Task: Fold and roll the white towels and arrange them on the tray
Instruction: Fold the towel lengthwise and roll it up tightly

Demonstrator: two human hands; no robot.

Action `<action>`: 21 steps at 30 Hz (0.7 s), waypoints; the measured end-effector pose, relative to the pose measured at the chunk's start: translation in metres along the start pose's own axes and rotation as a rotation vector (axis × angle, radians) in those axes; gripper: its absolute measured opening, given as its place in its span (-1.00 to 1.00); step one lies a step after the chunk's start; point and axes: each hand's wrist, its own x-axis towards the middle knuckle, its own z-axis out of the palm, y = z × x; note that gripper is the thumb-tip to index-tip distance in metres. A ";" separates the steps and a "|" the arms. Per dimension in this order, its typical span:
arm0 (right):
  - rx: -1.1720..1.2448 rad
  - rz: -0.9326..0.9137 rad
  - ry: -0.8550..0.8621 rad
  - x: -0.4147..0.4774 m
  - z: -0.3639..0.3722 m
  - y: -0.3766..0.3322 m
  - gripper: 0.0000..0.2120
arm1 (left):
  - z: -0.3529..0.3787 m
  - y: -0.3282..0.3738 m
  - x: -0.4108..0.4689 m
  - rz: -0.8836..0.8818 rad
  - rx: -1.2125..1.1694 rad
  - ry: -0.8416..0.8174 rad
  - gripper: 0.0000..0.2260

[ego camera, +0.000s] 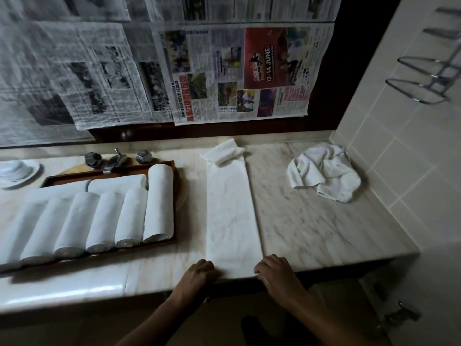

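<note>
Hanging newspaper sheets (239, 73), faucet (117, 159), white dish (17, 171) — metal wall rack (419, 88)

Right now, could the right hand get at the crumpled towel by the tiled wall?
Probably yes. The marble counter between the right hand and the crumpled towel is bare, so nothing blocks the way. But the hand grips the near corner of the folded towel and must let go first.

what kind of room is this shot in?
Probably a bathroom, maybe a hotel's: a marble vanity counter with a faucet at the back, a tiled wall carrying a chrome towel rack, and rolled towels on a tray.
</note>
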 end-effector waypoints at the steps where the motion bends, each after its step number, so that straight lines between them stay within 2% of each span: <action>1: 0.001 -0.002 -0.012 0.001 -0.002 0.000 -0.92 | 0.000 -0.001 0.000 -0.010 0.024 0.003 -0.71; 5: 0.023 0.030 -0.051 0.005 -0.010 0.002 -0.90 | -0.005 0.008 0.001 -0.057 0.050 0.073 -0.64; 8: 0.064 0.085 -0.055 0.011 -0.017 0.003 -0.96 | -0.010 0.013 0.002 -0.084 0.001 0.105 -0.69; 15: 0.223 0.310 -0.085 0.016 -0.016 0.015 -0.96 | -0.014 0.010 0.015 -0.371 -0.236 0.145 -0.85; 21: 0.217 0.293 -0.061 0.026 -0.026 0.009 -0.92 | -0.017 0.013 0.027 -0.559 -0.266 0.073 -0.86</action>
